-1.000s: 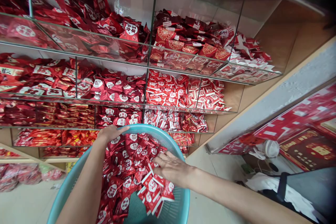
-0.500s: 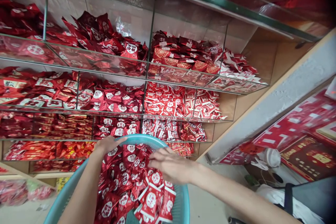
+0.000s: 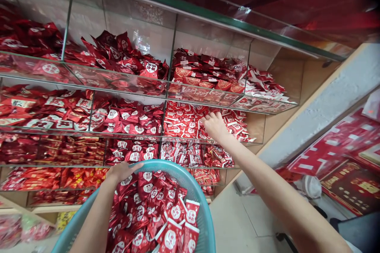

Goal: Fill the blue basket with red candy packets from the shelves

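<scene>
A teal plastic basket (image 3: 204,201) stands at the bottom centre, piled with small red candy packets (image 3: 141,213) that bear white labels. My left hand (image 3: 120,172) grips the basket's rim on its left side, thumb laid along the edge. At the shelf, my right hand (image 3: 215,125) reaches over the front of a compartment of red-and-white packets (image 3: 185,120). Its fingers are bent and slightly apart, close to or touching the packets. Nothing shows between them.
Glass-fronted shelves (image 3: 124,91) hold several compartments of red packets. A green glass edge (image 3: 208,16) runs above. To the right are a wooden side panel (image 3: 308,83), a pale wall (image 3: 335,99) and red boxes (image 3: 350,185). Bags (image 3: 29,227) lie at lower left.
My right hand has moved from over the packets in the basket up to the shelf compartment. My left hand stays on the rim. The view has shifted slightly.
</scene>
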Motion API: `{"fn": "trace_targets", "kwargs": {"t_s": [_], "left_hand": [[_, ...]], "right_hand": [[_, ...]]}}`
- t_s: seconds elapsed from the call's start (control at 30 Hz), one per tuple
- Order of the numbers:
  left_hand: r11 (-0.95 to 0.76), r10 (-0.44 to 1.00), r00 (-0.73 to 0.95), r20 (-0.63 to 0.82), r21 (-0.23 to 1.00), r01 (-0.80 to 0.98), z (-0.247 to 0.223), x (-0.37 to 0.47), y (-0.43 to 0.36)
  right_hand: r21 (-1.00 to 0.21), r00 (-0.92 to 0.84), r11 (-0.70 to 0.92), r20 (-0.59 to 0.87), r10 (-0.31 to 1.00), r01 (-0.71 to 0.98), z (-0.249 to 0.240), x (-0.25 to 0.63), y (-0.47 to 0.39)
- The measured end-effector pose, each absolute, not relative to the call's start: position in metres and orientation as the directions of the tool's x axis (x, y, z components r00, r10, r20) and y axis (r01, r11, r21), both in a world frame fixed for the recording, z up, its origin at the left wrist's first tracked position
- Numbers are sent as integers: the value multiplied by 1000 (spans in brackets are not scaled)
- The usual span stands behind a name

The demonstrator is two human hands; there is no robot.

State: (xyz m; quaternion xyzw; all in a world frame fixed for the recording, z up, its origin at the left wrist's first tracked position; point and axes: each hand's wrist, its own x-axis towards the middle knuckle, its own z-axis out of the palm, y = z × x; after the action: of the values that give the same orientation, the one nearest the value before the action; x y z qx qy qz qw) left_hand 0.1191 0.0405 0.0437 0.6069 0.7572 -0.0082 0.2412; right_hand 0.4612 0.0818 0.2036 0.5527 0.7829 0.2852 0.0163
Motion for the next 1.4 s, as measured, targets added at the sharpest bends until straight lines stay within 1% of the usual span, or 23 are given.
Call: {"fn": "trace_targets", "kwargs": {"t_s": [0.1, 0.2, 0.37, 0.47, 0.53, 0.57, 0.63, 0.7, 0.73, 0.77, 0.8, 0.83, 0.87, 0.9, 0.97, 1.03, 1.1, 1.13, 1.17, 1.23, 1.27, 1.33, 1.4], "left_hand": [[263, 919, -150, -364, 287, 921, 45, 120, 39], [258, 923, -145, -356, 295, 920, 45, 120, 39], [272, 920, -153, -361, 305, 913, 45, 118, 41], [282, 913, -156, -378, 308, 909, 44, 117, 42], [284, 913, -158, -377, 305, 909, 42, 116, 43], [284, 914, -162, -372, 301, 910, 42, 116, 43], [280, 917, -165, -362, 292, 914, 40, 116, 44], [275, 919, -163, -359, 289, 917, 39, 116, 44], [273, 919, -160, -359, 290, 917, 39, 115, 44], [269, 921, -156, -358, 292, 918, 39, 115, 43], [264, 923, -151, -355, 296, 918, 38, 115, 43], [261, 924, -148, -353, 299, 918, 38, 114, 43], [259, 925, -145, -351, 301, 918, 37, 114, 43], [258, 925, -145, -350, 303, 917, 37, 113, 43], [262, 926, -150, -347, 303, 916, 36, 112, 44], [266, 926, -155, -344, 305, 914, 35, 112, 44], [264, 928, -153, -339, 312, 913, 35, 112, 44], [263, 929, -152, -337, 313, 913, 35, 112, 44], [262, 929, -151, -339, 312, 913, 36, 112, 43], [257, 928, -144, -345, 308, 916, 39, 114, 42], [252, 927, -139, -348, 306, 918, 41, 115, 41], [252, 926, -138, -352, 302, 919, 45, 117, 40], [257, 926, -146, -347, 300, 919, 47, 118, 39]], "right_hand": [[504, -368, 195, 270, 890, 841, 198, 459, 83], [504, -348, 174, 274, 896, 846, 193, 456, 84], [467, -321, 151, 309, 895, 871, 201, 452, 79], [406, -302, 147, 351, 886, 902, 217, 452, 72], [301, -295, 182, 390, 872, 936, 226, 455, 70], [214, -289, 217, 413, 863, 953, 228, 457, 72], [-26, -268, 312, 448, 853, 950, 225, 461, 79], [-291, -223, 384, 460, 859, 877, 212, 464, 90], [-401, -193, 390, 449, 872, 829, 204, 465, 96], [-485, -161, 374, 425, 891, 791, 196, 465, 101], [-536, -135, 342, 388, 912, 772, 188, 465, 104], [-550, -119, 303, 344, 931, 778, 182, 465, 106], [-526, -119, 267, 298, 947, 807, 178, 464, 106], [-467, -131, 242, 256, 958, 851, 176, 463, 103], [-268, -158, 208, 197, 968, 941, 179, 460, 94], [-49, -158, 170, 191, 969, 984, 186, 456, 84], [97, -206, 189, 206, 957, 977, 193, 452, 79], [127, -266, 244, 200, 943, 961, 195, 450, 79], [130, -345, 325, 182, 921, 937, 196, 449, 81], [80, -494, 488, 128, 860, 869, 196, 446, 88], [44, -541, 539, 108, 834, 841, 195, 444, 93], [-1, -577, 579, 97, 811, 815, 193, 442, 101], [-4, -575, 579, 112, 810, 815, 192, 440, 106]]}}
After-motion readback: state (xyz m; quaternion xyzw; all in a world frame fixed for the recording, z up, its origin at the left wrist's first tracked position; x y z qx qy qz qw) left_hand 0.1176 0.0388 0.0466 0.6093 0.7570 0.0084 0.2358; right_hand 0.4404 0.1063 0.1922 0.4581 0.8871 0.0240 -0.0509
